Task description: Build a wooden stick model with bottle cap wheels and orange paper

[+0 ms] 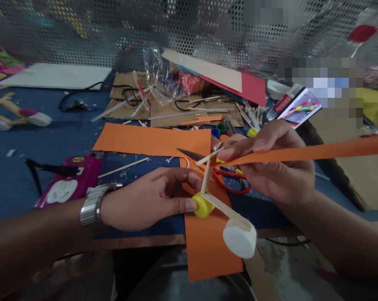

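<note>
My left hand (154,198) pinches a yellow cap (203,205) on a small frame of wooden sticks (223,205). A white round piece (240,238) is fixed at the frame's lower right end. My right hand (270,163) is closed on a long orange paper strip (317,151), whose narrow end meets the top of the stick frame. Beneath the frame lies an orange sheet (212,251) hanging past the table edge; another orange sheet (151,139) lies behind. Red-handled scissors (234,179) rest on the table, partly hidden by the frame and my right hand.
At the left are a purple device (71,179) with a black cable and another stick model (17,113). Cardboard (122,92), plastic wrap and colored sheets fill the back. A phone (298,106) leans at the right, near a cardboard panel (348,167).
</note>
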The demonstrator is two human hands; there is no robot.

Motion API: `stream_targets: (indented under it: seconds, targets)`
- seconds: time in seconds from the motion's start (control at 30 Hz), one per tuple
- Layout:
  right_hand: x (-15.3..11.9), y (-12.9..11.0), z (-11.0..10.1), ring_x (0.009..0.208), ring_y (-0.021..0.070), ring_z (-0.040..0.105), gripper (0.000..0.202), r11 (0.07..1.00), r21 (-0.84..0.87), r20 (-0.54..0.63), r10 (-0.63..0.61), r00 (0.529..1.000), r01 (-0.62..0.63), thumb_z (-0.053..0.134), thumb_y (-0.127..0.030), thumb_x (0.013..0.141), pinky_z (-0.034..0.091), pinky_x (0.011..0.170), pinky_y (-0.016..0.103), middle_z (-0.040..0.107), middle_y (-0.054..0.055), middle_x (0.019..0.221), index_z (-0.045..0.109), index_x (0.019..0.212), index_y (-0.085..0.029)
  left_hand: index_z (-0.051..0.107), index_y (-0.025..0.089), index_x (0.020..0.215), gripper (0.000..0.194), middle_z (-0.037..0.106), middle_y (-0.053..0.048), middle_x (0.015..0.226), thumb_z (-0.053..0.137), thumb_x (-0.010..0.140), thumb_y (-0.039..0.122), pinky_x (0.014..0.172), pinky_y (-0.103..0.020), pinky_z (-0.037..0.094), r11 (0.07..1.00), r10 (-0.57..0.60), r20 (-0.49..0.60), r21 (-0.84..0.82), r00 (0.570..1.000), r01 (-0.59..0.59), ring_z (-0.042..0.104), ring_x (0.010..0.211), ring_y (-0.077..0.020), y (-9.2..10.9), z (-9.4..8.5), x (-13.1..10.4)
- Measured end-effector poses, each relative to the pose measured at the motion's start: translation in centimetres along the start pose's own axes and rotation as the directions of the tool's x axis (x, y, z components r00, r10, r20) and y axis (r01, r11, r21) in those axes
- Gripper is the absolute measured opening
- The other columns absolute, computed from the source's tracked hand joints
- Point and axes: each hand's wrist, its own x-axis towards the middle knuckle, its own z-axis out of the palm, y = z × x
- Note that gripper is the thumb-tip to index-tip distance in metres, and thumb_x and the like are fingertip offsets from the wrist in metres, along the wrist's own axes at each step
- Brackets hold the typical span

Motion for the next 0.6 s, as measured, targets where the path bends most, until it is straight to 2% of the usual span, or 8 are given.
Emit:
stream_targets:
  seconds: [0.13, 0.3, 0.4, 0.5, 0.6]
  targets:
    - [0.1, -0.2, 0.2, 0.116, 0.0239, 0.088, 0.017, 1.000, -0.017, -0.028, 0.014, 1.000, -0.014, 0.083, -0.023, 0.104, 0.071, 0.107, 0.045, 0.091, 0.004, 0.119, 0.074, 0.115, -0.031, 0.069, 0.023, 0.112, 0.026, 0.077, -0.002, 0.111, 0.085, 0.100, 0.039, 0.101, -0.035, 0.065, 1.000, -0.007, 0.018, -0.012, 1.000, 0.007, 0.078, 0.109, -0.0235, -0.1, -0.1, 0.0]
    - [0.3, 0.1, 0.7, 0.114, 0.0258, 0.089, 0.021, 0.999, 0.043, -0.039, -0.030, 0.999, 0.031, 0.087, -0.016, 0.097, 0.072, 0.104, 0.042, 0.093, 0.005, 0.118, 0.077, 0.112, -0.028, 0.067, 0.022, 0.113, 0.030, 0.080, -0.005, 0.113, 0.086, 0.099, 0.041, 0.099, -0.037, 0.065, 0.999, -0.031, 0.001, -0.029, 1.000, 0.031, 0.081, 0.108, -0.0253, 0.0, 0.0, -0.1]
    - [0.2, 0.0, 1.0, 0.110, 0.0258, 0.088, 0.019, 0.998, -0.039, -0.007, -0.049, 0.999, 0.049, 0.088, -0.023, 0.096, 0.072, 0.101, 0.042, 0.093, 0.005, 0.112, 0.077, 0.109, -0.030, 0.068, 0.022, 0.114, 0.028, 0.082, -0.006, 0.116, 0.083, 0.101, 0.041, 0.101, -0.039, 0.064, 0.999, -0.043, 0.003, 0.005, 0.999, 0.043, 0.082, 0.111, -0.0261, 0.1, 0.0, -0.2]
    - [-0.2, -0.4, 1.5, 0.108, 0.0288, 0.087, 0.015, 0.993, -0.115, -0.049, -0.033, 0.998, 0.027, 0.087, -0.028, 0.097, 0.071, 0.103, 0.048, 0.093, 0.008, 0.111, 0.076, 0.108, -0.030, 0.068, 0.022, 0.114, 0.026, 0.082, -0.005, 0.114, 0.082, 0.102, 0.040, 0.099, -0.038, 0.064, 0.998, -0.063, 0.018, 0.012, 0.998, 0.063, 0.081, 0.109, -0.0250, 0.2, 0.0, -0.2]
    - [-0.4, -0.7, 1.5, 0.109, 0.0301, 0.086, 0.015, 0.985, -0.150, -0.026, -0.088, 0.996, 0.083, 0.087, -0.034, 0.100, 0.071, 0.102, 0.048, 0.092, 0.010, 0.113, 0.078, 0.112, -0.029, 0.067, 0.022, 0.112, 0.026, 0.081, -0.004, 0.111, 0.084, 0.100, 0.037, 0.098, -0.036, 0.063, 0.998, -0.062, 0.020, -0.009, 0.998, 0.062, 0.080, 0.105, -0.0231, 0.1, -0.1, -0.2]
